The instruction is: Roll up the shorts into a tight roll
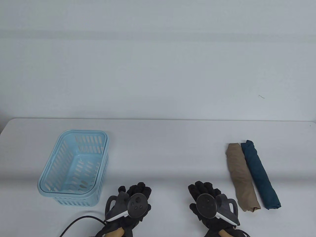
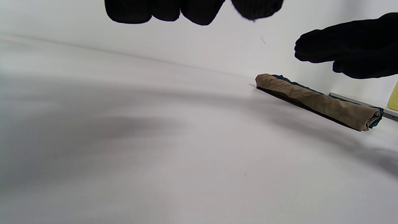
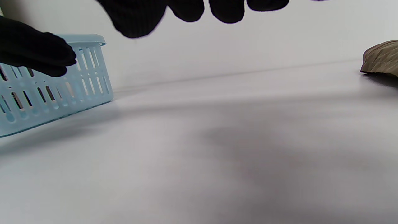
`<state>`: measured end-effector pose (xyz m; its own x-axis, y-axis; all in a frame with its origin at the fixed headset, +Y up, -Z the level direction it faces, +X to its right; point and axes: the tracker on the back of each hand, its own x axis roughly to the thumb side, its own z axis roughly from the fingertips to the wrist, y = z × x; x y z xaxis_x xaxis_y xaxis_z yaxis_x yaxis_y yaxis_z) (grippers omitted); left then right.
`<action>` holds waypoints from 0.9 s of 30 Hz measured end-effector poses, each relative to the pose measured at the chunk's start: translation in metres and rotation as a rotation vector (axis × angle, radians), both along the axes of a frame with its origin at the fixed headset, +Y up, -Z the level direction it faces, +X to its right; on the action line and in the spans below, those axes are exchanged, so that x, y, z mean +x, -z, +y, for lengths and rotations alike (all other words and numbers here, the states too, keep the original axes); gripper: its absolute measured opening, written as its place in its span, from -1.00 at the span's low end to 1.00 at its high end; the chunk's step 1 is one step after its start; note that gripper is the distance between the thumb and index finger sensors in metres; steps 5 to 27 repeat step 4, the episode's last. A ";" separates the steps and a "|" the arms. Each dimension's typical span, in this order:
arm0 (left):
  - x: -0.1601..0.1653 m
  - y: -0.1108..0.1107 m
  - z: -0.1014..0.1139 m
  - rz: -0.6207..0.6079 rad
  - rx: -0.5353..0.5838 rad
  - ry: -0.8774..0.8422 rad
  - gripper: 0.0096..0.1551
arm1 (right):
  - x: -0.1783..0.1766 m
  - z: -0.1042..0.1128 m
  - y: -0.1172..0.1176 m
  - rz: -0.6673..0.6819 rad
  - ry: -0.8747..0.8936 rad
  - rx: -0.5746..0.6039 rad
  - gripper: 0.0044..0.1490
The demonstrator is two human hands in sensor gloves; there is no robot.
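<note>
Both hands, left [image 1: 130, 205] and right [image 1: 209, 203], empty, fingers loose. Teal roll [image 1: 260, 175] mostly hidden behind tan roll [image 2: 317, 101] in left wrist view. Basket [image 1: 49, 172] at 9 o'clock.

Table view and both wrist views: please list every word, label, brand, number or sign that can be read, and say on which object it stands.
There is no readable text in any view.
Light blue basket: no label or print shows.
Tan rolled shorts and dark blue rolled shorts: no tag or print shows.
Trackers on the left hand and right hand: only plain buttons, no marks that I can read.
</note>
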<state>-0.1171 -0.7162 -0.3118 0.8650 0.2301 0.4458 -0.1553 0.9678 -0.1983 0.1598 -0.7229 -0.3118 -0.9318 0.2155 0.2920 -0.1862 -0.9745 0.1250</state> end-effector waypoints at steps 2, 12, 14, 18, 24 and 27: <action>0.000 0.000 0.000 0.000 -0.002 0.002 -0.24 | 0.000 0.000 0.000 -0.001 0.002 -0.002 -0.13; 0.000 0.000 -0.001 -0.001 -0.004 0.006 -0.24 | -0.001 -0.001 0.000 0.001 -0.004 -0.005 -0.13; 0.000 0.000 -0.001 -0.001 -0.004 0.006 -0.24 | -0.001 -0.001 0.000 0.001 -0.004 -0.005 -0.13; 0.000 0.000 -0.001 -0.001 -0.004 0.006 -0.24 | -0.001 -0.001 0.000 0.001 -0.004 -0.005 -0.13; 0.000 0.000 -0.001 -0.001 -0.004 0.006 -0.24 | -0.001 -0.001 0.000 0.001 -0.004 -0.005 -0.13; 0.000 0.000 -0.001 -0.001 -0.004 0.006 -0.24 | -0.001 -0.001 0.000 0.001 -0.004 -0.005 -0.13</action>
